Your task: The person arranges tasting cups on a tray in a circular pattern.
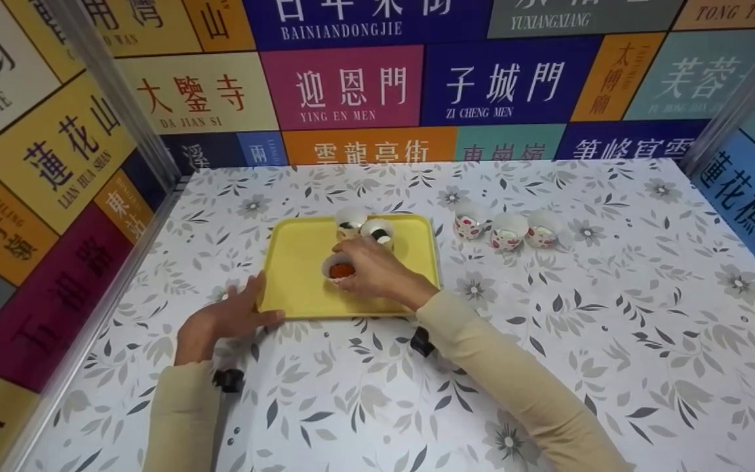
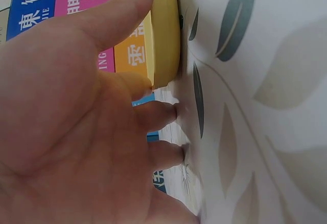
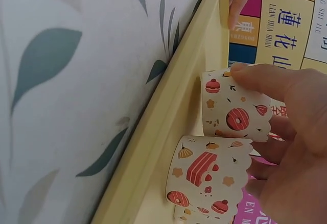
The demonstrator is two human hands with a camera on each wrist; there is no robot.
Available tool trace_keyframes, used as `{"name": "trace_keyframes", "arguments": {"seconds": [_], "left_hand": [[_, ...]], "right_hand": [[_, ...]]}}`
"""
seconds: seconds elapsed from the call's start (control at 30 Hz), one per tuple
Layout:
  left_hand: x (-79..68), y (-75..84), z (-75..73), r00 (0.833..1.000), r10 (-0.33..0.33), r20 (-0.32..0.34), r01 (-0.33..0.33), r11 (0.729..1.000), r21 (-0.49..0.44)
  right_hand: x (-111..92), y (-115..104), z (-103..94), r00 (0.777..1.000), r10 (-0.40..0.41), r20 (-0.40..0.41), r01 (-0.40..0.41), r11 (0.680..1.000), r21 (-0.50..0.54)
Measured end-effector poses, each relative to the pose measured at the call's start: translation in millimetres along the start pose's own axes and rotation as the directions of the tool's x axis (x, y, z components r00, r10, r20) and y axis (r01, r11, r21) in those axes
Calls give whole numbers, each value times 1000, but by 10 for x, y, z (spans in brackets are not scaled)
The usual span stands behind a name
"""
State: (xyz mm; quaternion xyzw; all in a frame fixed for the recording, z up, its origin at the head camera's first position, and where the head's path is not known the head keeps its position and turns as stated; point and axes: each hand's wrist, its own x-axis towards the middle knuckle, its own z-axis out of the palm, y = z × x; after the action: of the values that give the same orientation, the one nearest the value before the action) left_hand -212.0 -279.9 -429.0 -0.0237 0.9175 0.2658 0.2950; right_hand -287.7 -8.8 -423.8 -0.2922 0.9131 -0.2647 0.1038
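Observation:
My right hand (image 1: 377, 267) pinches a printed paper baking cup (image 3: 225, 106) with something orange-red inside, over the middle of a yellow tray (image 1: 299, 262). Thumb and fingers lie on opposite sides of this cup. Two more paper cups, a rear one (image 1: 351, 219) and a nearer one (image 1: 379, 233), stand on the tray by my right fingers; dark and white contents show in them. At the tray's front left corner, my left hand (image 1: 233, 313) rests with spread fingers, its thumb along the front edge and its fingers by the left side.
Right of the tray, three printed paper cups stand close together on the table: a left one (image 1: 468, 224), a middle one (image 1: 507, 235) and a right one (image 1: 541, 233). Pale contents show in some. Panels with Chinese lettering (image 1: 351, 85) border the flower-patterned table (image 1: 548, 367).

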Motion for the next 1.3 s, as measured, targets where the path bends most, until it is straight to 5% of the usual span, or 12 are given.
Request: {"name": "trace_keyframes", "arguments": {"seconds": [0.17,0.4,1.3], "left_hand": [[-12,14,1,1000,5,-2,-5,1000,-5],[-30,-8,2,995,97,-23,-97,995,13],[-15,-23,-5,998,64,-4,-64,998,21]], "right_hand": [[11,37,-9,1000,-16,-4,16,1000,-23],[-1,57,-20,998,-63,-24,61,996,-63],[-82,82,-37,999,-32,-13,32,999,-22]]}}
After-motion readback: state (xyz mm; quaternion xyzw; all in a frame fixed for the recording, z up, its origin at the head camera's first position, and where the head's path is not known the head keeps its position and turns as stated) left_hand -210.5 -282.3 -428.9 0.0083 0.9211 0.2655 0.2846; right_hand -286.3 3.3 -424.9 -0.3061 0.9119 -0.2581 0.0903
